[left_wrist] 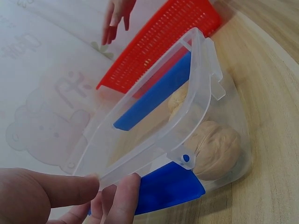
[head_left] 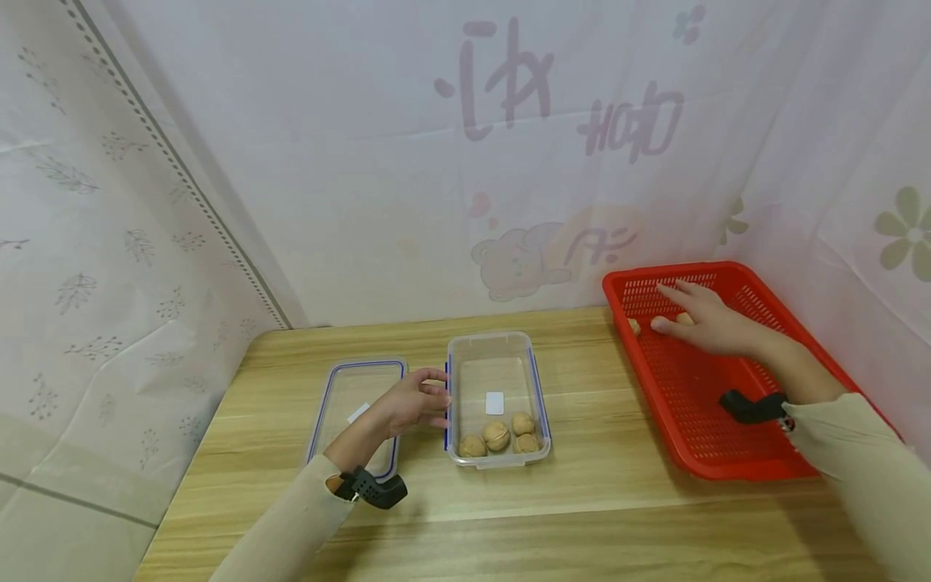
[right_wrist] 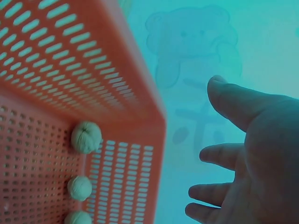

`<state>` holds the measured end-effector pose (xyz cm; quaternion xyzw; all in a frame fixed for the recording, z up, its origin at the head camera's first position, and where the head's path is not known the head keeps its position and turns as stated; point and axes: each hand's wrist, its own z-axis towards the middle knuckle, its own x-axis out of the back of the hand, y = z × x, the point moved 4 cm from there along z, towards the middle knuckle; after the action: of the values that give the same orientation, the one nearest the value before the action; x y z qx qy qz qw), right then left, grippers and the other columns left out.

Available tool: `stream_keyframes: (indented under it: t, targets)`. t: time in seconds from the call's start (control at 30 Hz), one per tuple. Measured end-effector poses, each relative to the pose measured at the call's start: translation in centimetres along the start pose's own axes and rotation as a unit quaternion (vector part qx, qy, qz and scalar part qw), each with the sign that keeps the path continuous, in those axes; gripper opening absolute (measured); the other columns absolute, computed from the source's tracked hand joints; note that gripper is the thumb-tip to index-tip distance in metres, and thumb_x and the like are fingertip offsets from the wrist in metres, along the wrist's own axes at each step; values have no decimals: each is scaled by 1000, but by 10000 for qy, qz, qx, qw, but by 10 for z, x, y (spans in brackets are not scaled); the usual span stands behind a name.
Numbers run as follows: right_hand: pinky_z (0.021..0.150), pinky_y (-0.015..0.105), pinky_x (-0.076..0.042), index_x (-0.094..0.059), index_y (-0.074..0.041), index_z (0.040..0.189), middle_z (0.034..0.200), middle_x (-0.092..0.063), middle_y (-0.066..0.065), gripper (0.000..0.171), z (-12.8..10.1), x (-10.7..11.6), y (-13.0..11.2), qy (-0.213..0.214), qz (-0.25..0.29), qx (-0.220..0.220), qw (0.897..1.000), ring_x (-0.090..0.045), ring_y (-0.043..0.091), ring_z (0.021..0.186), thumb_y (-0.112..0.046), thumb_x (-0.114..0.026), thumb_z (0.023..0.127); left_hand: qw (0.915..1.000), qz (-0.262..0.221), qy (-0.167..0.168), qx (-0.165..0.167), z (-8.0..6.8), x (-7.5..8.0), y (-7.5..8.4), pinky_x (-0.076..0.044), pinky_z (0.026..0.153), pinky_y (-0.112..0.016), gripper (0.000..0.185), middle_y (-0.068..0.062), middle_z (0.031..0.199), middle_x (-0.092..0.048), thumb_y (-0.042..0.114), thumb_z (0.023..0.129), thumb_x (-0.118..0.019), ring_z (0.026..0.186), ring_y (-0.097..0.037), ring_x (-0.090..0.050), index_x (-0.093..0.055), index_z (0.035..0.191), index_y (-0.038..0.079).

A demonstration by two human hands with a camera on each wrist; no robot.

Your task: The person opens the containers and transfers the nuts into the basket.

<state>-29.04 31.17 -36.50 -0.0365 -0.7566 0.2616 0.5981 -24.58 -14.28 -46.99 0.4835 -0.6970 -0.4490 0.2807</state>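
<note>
A clear plastic container (head_left: 528, 361) with blue clips stands mid-table and holds several walnuts (head_left: 497, 435). My left hand (head_left: 435, 396) is at its left wall. In the left wrist view thumb and finger (left_wrist: 125, 198) pinch the container's rim (left_wrist: 154, 154), with a walnut (left_wrist: 218, 149) just behind the wall. My right hand (head_left: 667, 311) reaches into the far end of a red mesh basket (head_left: 698, 436), fingers spread and empty, just above two walnuts (head_left: 684, 318). The right wrist view shows the spread hand (right_wrist: 219, 154) beside three walnuts (right_wrist: 86, 136) along the basket wall (right_wrist: 56, 56).
The container's lid (head_left: 349, 388) lies flat on the wooden table (head_left: 582, 517), left of the container and partly under my left forearm. Patterned white curtains close in the back and both sides. The red basket (left_wrist: 163, 42) sits close to the right curtain.
</note>
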Motion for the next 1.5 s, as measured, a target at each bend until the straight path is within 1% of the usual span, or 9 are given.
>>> stream_keyframes:
  t: [0.3, 0.63, 0.73, 0.8, 0.87, 1.0, 1.27, 1.4, 1.5]
  targets:
    - [110, 82, -14, -24, 0, 159, 160, -11, 38, 84, -2, -5, -27, -13, 13, 186, 9998, -6, 59, 145, -40, -66, 99, 10000, -29, -9, 1, 0, 0, 0, -65, 78, -37, 48, -12, 104, -54, -11, 99, -55, 87, -19, -59, -36, 143, -8]
    - [115, 78, -16, -27, -4, 160, 163, -14, 32, 82, -4, -12, -59, -71, -45, 476, 9988, -8, 53, 148, -40, -67, 99, 10000, -21, -50, -17, 0, 0, 0, -65, 77, -36, 47, -12, 105, -54, -11, 99, -55, 87, -20, -59, -37, 143, -8]
    - [111, 83, -16, -26, -8, 161, 164, -15, 29, 83, -2, -16, -67, -90, -125, 493, 9987, -9, 51, 149, -44, -66, 98, 10000, -22, -44, -7, -1, 0, 0, -65, 77, -36, 47, -12, 104, -54, -11, 99, -54, 87, -19, -59, -36, 143, -8]
    - [111, 83, -16, -27, -8, 161, 164, -15, 28, 83, 0, -19, -72, -102, -154, 537, 9984, -9, 50, 150, -45, -67, 98, 10000, -21, -46, -7, -1, 0, 1, -65, 77, -36, 48, -12, 104, -54, -11, 99, -54, 87, -19, -59, -36, 143, -8]
    - [112, 82, -15, -28, -7, 161, 165, -15, 27, 84, 1, -22, -77, -145, -147, 616, 9979, -8, 49, 150, -46, -66, 98, 10000, -16, -46, -13, -1, 0, 1, -65, 77, -36, 48, -12, 104, -54, -11, 99, -54, 88, -19, -59, -36, 143, -8]
    - [118, 73, -15, -31, -5, 159, 165, -16, 27, 81, 4, -29, -90, -229, -37, 930, 9954, -8, 50, 150, -45, -67, 98, 10000, -2, -55, -12, -1, 0, 2, -65, 78, -37, 48, -12, 104, -54, -11, 99, -54, 88, -20, -59, -36, 143, -8]
    - [118, 69, -26, -31, -5, 159, 163, -24, 25, 80, 13, -45, -113, -450, 175, 1378, 9893, -17, 46, 150, -46, -64, 99, 10000, -6, -89, -15, -2, -1, 3, -65, 78, -38, 49, -12, 104, -55, -11, 99, -54, 87, -20, -59, -34, 144, -9]
    - [117, 67, -29, -32, -5, 159, 162, -26, 25, 78, 20, -55, -123, -568, 194, 1510, 9867, -21, 45, 149, -43, -66, 99, 10000, 4, -77, -4, -2, -1, 3, -65, 78, -37, 49, -13, 105, -55, -11, 100, -54, 86, -20, -60, -35, 144, -9]
    - [119, 66, -28, -32, -6, 159, 162, -26, 24, 76, 26, -63, -131, -698, 198, 1581, 9847, -21, 45, 150, -40, -65, 100, 10000, 32, -48, 4, -2, 0, 3, -65, 79, -37, 49, -14, 106, -56, -11, 100, -54, 87, -20, -60, -35, 144, -8]
